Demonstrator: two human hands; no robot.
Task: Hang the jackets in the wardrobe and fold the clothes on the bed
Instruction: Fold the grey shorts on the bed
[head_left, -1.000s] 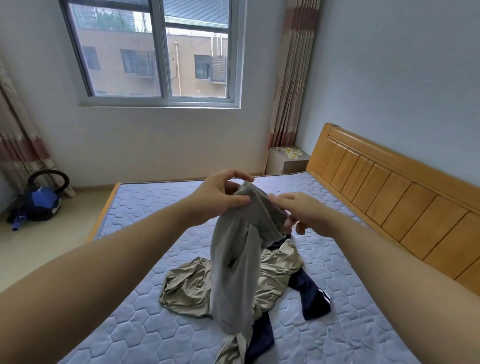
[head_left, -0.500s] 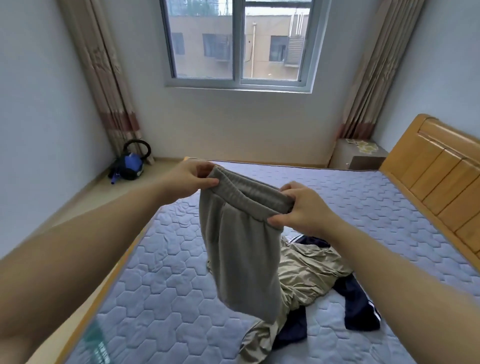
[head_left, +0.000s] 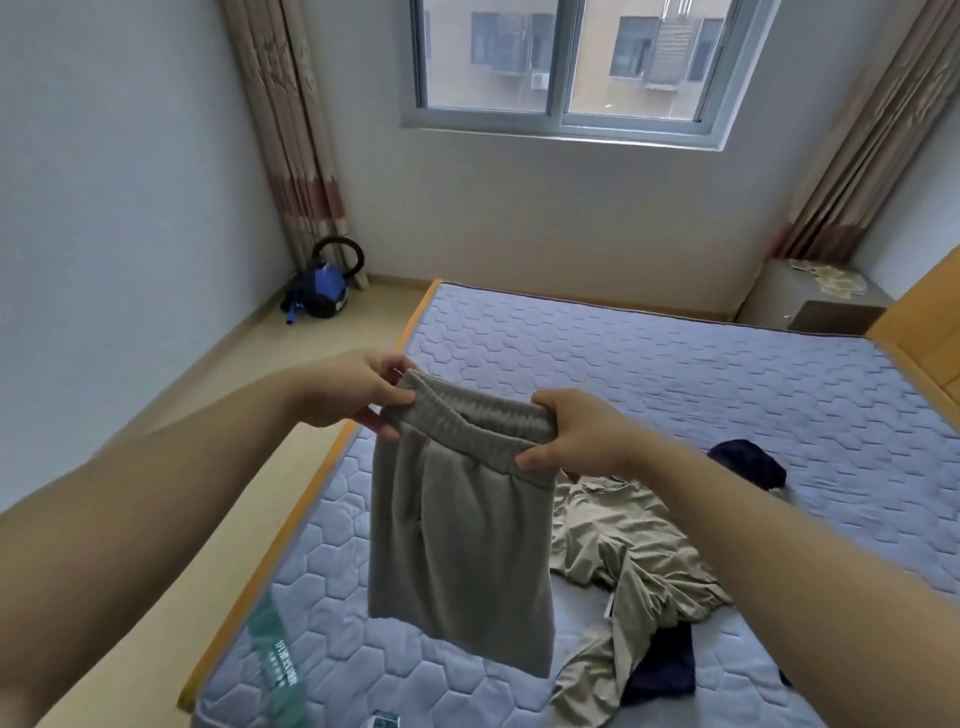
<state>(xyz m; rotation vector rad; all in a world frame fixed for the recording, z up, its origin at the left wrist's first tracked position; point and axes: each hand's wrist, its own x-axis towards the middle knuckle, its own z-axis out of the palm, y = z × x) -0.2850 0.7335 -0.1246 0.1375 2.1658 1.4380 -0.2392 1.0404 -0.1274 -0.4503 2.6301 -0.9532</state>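
Head view: left hand pinched one end of the elastic waistband of a grey garment, thumb and fingers closed on the band. Right hand gripped the other end, fingers curled and clamped over the band. The garment was held up in the air above the bed, over the side nearest the bed's left edge, and hung straight down from the waistband. On the bed, just right of the hanging garment, lay a crumpled beige garment, partly hidden by the right forearm. A dark navy piece lay on the bed beyond the beige one, on the headboard side. Another navy piece stuck out from under the beige one toward the bed's near end. Off the bed: a blue vacuum cleaner on the floor in the corner past the bed's left edge, a nightstand just beside the bed's far right corner, and a window in the wall beyond the bed's far edge
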